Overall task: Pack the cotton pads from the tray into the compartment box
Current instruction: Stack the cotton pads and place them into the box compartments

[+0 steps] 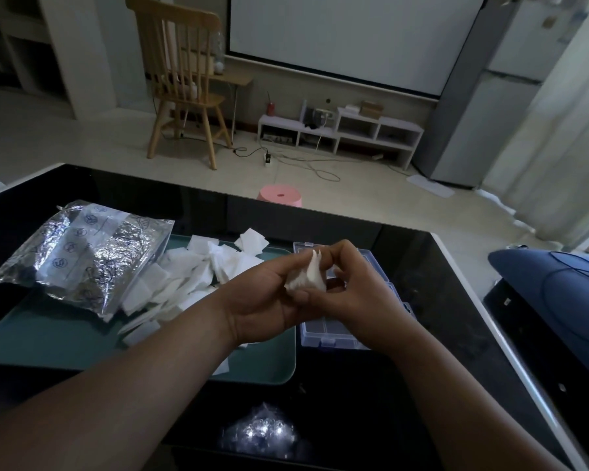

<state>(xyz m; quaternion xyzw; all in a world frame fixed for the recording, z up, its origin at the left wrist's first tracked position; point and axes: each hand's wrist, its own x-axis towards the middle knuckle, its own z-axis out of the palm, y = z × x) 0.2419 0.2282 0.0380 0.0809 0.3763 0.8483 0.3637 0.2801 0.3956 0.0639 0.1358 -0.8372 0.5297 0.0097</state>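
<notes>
A small stack of white cotton pads [309, 277] is held between both hands, above the left edge of the clear compartment box [334, 334]. My left hand [264, 297] cups the stack from below and the left, fingers curled round it. My right hand [351, 280] pinches it from the right and top. Several loose white cotton pads [198, 266] lie in a heap on the green tray [65, 341] to the left. Much of the box is hidden behind my hands.
A crinkled silver foil bag [82, 256] lies over the tray's left part. Everything sits on a black glossy table [422, 385] with a white edge. A clear crumpled wrapper [259, 433] lies at the near edge. A blue cushion [555, 287] is at the right.
</notes>
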